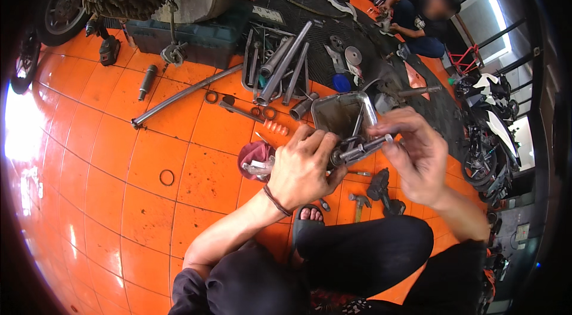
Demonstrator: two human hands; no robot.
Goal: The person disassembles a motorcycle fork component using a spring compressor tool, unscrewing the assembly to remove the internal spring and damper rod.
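My left hand is clamped round the thick end of a shiny grey metal rod, with my thumb tucked below it. On my right hand the thumb and fingers stand a little apart, with the thin end of the rod between them, and I can't tell if they pinch it. The rod is up in front of me, past my bent knee. I think it is hard and stiff, with some weight but not too much, and not easy to break. It may be slippery if there is oil on it, so I'd hold the thick end tight and touch the thin tip lightly. My left arm comes up from the bottom with its elbow bent, the back of the hand on top and a thin brown band on the wrist. My right arm comes in from the lower right, its palm turned to the rod. Just past the rod is a grey metal pan, dirty inside. A round dark pink bowl sits left of my left hand. A hammer with a wooden handle lies nearer me on the orange tile floor.
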